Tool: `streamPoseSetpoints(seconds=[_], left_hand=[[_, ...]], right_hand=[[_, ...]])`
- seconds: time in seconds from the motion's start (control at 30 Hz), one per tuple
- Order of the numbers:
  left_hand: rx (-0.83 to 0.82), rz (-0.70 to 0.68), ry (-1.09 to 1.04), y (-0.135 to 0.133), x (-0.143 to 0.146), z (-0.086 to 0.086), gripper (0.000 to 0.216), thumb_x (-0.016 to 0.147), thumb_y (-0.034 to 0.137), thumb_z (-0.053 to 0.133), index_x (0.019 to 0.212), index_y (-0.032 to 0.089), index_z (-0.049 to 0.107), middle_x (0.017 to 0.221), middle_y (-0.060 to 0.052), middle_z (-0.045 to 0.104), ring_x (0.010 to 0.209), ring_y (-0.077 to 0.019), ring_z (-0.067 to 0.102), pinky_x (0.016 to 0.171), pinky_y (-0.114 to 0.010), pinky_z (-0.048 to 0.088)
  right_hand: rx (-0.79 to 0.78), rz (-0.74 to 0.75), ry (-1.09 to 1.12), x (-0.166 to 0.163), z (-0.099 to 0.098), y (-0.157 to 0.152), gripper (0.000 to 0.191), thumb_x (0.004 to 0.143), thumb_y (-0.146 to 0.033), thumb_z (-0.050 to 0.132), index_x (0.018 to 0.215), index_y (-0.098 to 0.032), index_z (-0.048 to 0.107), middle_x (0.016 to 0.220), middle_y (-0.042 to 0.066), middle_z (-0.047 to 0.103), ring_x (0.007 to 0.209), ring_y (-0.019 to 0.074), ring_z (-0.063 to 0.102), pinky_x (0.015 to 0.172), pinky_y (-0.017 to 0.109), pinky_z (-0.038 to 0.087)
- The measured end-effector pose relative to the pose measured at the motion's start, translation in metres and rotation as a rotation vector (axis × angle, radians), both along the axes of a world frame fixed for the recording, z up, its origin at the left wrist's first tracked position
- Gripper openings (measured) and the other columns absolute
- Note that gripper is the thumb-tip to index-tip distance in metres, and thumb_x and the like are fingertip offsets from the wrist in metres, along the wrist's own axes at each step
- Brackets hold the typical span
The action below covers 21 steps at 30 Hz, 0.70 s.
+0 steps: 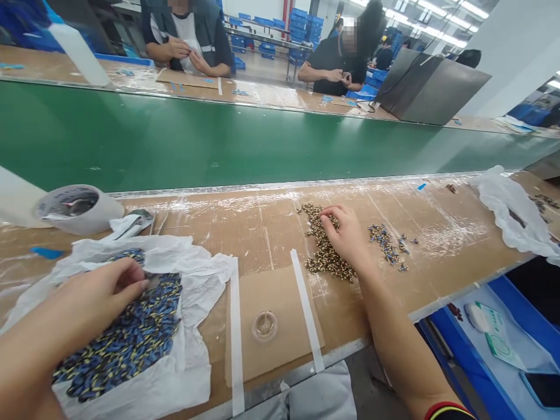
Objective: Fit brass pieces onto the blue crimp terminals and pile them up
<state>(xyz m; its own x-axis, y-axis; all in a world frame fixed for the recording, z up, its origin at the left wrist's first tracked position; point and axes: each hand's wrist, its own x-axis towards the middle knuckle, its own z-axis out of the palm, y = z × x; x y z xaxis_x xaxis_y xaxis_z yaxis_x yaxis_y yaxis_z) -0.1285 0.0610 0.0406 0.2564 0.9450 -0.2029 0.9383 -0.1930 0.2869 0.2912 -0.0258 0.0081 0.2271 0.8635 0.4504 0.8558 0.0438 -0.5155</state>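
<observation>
My left hand (105, 291) hovers over or rests on a heap of small blue, black and yellow parts (135, 332) spread on a crumpled white sheet (196, 356). Its thumb and fingers are curled together, and whatever lies between them is too small to make out. On the right, my right hand (343, 230) reaches into a pile of tiny brass-coloured parts (326, 256), fingertips drawn together at the pile. Between the hands, a small clear round dish (265, 325) sits on a cardboard pad (280, 356) with white tape strips along its sides.
Loose blue-and-brass pieces (387, 245) lie right of the brass pile. A tape roll (79, 207) stands at the left. Beyond the table runs a green conveyor belt (245, 143), with two people seated across it. A blue bin (481, 361) is below the table's right edge.
</observation>
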Motion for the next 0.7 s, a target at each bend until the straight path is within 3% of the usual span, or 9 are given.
streamPoseSetpoints(seconds=[0.1, 0.23, 0.43, 0.7], left_hand=[[-0.073, 0.031, 0.016, 0.001, 0.001, 0.015, 0.017, 0.08, 0.035, 0.054, 0.081, 0.019, 0.058, 0.069, 0.001, 0.064, 0.068, -0.0194, 0.057, 0.062, -0.025, 0.036], [-0.048, 0.065, -0.335, -0.006, 0.007, 0.025, 0.023, 0.079, 0.04, 0.059, 0.086, 0.018, 0.058, 0.077, -0.001, 0.065, 0.072, -0.017, 0.057, 0.065, -0.026, 0.041], [-0.117, 0.1, -0.732, -0.018, 0.021, 0.032, 0.017, 0.084, 0.033, 0.061, 0.082, 0.017, 0.054, 0.103, -0.006, 0.068, 0.079, -0.014, 0.06, 0.075, -0.03, 0.047], [-0.195, 0.077, -1.03, -0.019, 0.038, 0.022, 0.012, 0.085, 0.027, 0.063, 0.083, 0.017, 0.056, 0.078, -0.001, 0.061, 0.069, -0.0095, 0.053, 0.065, -0.023, 0.044]], right_hand=[[0.016, 0.039, 0.034, -0.007, -0.001, -0.002, 0.017, 0.093, -0.026, 0.048, 0.092, -0.02, 0.063, 0.099, 0.008, 0.065, 0.099, 0.0246, 0.057, 0.09, 0.041, 0.043], [-0.03, 0.101, 0.088, -0.014, -0.006, -0.003, 0.016, 0.093, -0.026, 0.048, 0.093, -0.021, 0.063, 0.1, 0.008, 0.065, 0.096, 0.0238, 0.06, 0.083, 0.039, 0.047], [-0.09, 0.194, 0.136, -0.029, -0.006, -0.006, 0.016, 0.093, -0.027, 0.049, 0.091, -0.021, 0.063, 0.102, 0.008, 0.064, 0.098, 0.0229, 0.06, 0.079, 0.037, 0.05], [-0.13, 0.246, 0.164, -0.038, -0.007, -0.007, 0.016, 0.093, -0.027, 0.049, 0.091, -0.021, 0.064, 0.101, 0.009, 0.064, 0.096, 0.0239, 0.06, 0.077, 0.038, 0.05]])
